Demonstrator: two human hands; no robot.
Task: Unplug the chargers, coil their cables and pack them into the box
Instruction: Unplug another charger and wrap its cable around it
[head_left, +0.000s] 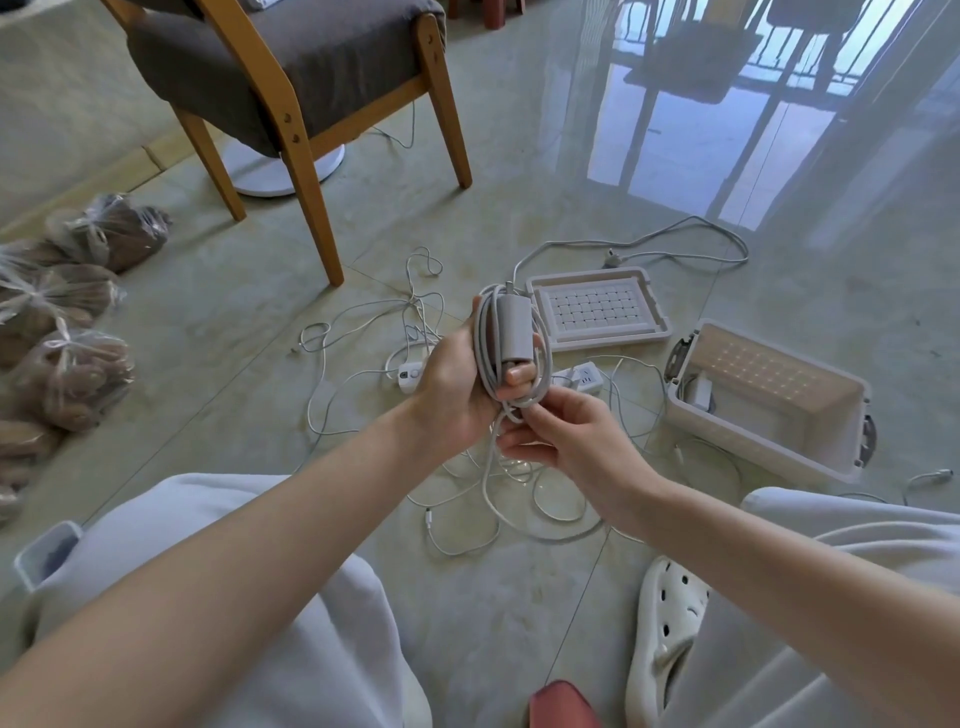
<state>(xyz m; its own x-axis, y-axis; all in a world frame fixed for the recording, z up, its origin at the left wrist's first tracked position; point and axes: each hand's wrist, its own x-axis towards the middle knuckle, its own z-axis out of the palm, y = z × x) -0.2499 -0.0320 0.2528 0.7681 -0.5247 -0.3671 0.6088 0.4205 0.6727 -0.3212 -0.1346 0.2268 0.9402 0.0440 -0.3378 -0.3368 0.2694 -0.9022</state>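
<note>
1. Head view: left hand (457, 376) grips the grey charger (515, 327) upright above the floor, thumb across its lower end. Its cable (487, 340) is looped lengthwise round the charger.
2. Right hand (566, 439) pinches the loose run of that cable just under the coil, fingers curled.
3. Box (779, 447) on the floor to the right, open. White charger (700, 392) inside, at its left end.
4. Lid (597, 340) lies flat beside the box, beyond the hands.
5. Power strip (584, 378) on the floor between hands and box. Loose cables (467, 519) tangled beneath the hands.
</note>
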